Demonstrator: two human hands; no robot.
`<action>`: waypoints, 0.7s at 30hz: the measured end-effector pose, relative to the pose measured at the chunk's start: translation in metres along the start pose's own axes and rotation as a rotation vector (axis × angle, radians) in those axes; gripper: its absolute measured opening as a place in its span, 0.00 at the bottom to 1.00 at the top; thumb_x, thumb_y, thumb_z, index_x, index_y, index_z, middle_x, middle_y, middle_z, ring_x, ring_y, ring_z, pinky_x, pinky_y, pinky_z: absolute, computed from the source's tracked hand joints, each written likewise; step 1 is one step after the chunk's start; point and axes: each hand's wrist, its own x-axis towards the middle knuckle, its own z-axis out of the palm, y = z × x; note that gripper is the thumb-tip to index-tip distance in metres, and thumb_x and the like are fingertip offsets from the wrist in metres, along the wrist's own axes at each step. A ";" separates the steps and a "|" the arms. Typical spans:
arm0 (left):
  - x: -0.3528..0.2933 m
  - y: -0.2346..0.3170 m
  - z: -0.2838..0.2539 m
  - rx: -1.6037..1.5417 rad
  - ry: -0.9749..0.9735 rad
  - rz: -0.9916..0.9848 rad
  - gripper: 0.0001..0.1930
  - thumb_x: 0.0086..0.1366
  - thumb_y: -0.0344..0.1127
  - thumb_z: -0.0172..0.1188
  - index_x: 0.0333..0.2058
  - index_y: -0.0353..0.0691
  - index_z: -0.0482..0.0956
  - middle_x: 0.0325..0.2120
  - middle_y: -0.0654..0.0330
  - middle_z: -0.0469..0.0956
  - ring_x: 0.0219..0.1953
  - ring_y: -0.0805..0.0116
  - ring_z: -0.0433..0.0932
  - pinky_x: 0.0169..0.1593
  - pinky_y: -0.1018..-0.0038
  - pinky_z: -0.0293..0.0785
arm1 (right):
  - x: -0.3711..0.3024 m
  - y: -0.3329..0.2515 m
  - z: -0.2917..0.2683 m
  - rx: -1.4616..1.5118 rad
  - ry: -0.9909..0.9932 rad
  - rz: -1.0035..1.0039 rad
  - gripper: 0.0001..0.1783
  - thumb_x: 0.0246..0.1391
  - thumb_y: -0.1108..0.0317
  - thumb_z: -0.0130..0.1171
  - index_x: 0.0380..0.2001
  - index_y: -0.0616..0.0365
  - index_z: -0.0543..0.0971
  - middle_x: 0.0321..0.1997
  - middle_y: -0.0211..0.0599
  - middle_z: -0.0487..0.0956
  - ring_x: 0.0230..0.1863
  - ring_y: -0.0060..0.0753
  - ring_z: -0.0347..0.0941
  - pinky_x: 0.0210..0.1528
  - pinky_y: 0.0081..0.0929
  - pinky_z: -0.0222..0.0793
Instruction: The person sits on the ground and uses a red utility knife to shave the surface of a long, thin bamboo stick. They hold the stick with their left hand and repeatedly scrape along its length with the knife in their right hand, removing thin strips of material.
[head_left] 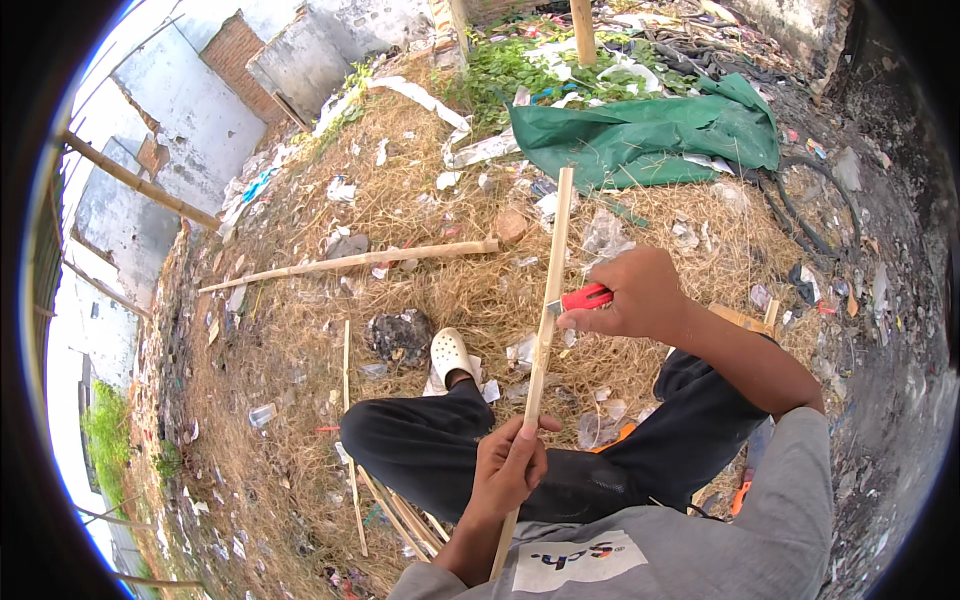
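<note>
My left hand [507, 465] is wrapped round the lower part of a long pale bamboo strip [553, 270], which slants up and away from my lap. In my right hand [640, 295] is a red utility knife [585, 298], gripped by its handle. The knife's short blade touches the strip's edge a little above its middle. Beside my bent left knee lie several thin bamboo strips [400, 515], partly hidden under the leg. Another slim strip [348, 400] rests on the dry grass to the left.
A thicker bamboo pole [350, 262] lies across the dry grass ahead. Beyond it is a crumpled green tarp [650, 130], with black hose [825, 205] at its right. A dark rock [400, 337] sits near my white clog [450, 355]. Orange-handled tools [742, 495] lie by my right leg.
</note>
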 end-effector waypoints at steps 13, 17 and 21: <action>0.001 -0.002 0.000 -0.013 -0.034 -0.012 0.20 0.77 0.42 0.39 0.44 0.28 0.72 0.09 0.67 0.64 0.10 0.82 0.57 0.18 0.82 0.54 | 0.007 0.017 0.015 -0.091 0.123 -0.157 0.40 0.34 0.21 0.61 0.07 0.51 0.73 0.06 0.32 0.65 0.09 0.38 0.65 0.16 0.34 0.60; -0.003 -0.002 -0.001 -0.007 -0.029 -0.017 0.20 0.77 0.42 0.39 0.44 0.29 0.72 0.09 0.67 0.64 0.11 0.82 0.57 0.18 0.82 0.54 | 0.014 0.023 0.012 -0.083 0.161 -0.146 0.38 0.33 0.25 0.65 0.07 0.51 0.70 0.08 0.35 0.65 0.13 0.42 0.65 0.19 0.38 0.58; -0.007 -0.006 -0.003 -0.024 -0.025 -0.024 0.19 0.78 0.42 0.39 0.44 0.29 0.72 0.09 0.67 0.64 0.11 0.82 0.57 0.18 0.82 0.53 | 0.018 0.026 0.013 -0.098 0.131 -0.116 0.38 0.33 0.26 0.65 0.08 0.51 0.70 0.09 0.35 0.66 0.13 0.42 0.66 0.20 0.38 0.60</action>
